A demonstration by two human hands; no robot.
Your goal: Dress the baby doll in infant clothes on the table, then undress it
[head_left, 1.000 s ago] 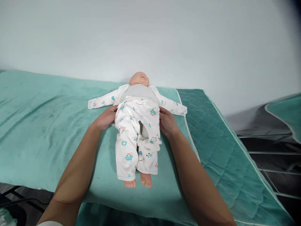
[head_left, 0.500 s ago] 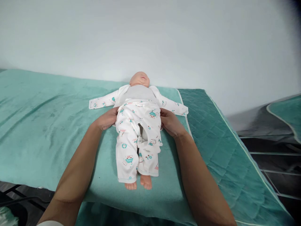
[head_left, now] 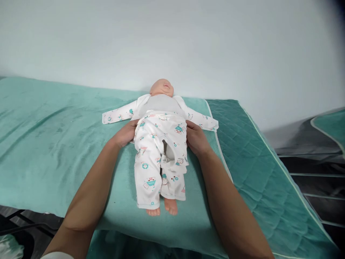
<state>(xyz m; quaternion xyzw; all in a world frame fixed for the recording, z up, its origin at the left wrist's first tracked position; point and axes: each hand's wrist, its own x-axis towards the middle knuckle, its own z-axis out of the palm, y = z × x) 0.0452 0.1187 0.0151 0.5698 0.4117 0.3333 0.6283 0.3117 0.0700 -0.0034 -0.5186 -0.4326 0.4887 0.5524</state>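
Note:
A baby doll (head_left: 162, 88) lies on its back, head toward the wall, bare feet toward me. It wears a white top (head_left: 161, 103) with printed sleeves spread wide. White printed split-crotch baby pants (head_left: 149, 158) cover its legs and reach up over its belly. At the left side of the waist, my left hand (head_left: 126, 133) is closed on the edge of the pants, fingertips tucked out of sight. My right hand (head_left: 196, 138) grips the opposite side in the same way, its fingertips also hidden by cloth and body.
A light green sheet (head_left: 54, 144) lies under the doll, over a darker quilted green cover (head_left: 258, 172) on the right. Behind stands a pale wall (head_left: 172, 43). Dark rails (head_left: 309, 183) show at the right, and a plastic bag (head_left: 10, 247) sits at lower left.
The view has shifted slightly, so the doll sits a little higher and further right. Both hands stay at the waist sides, with the right fingers tucked slightly further behind the pants.

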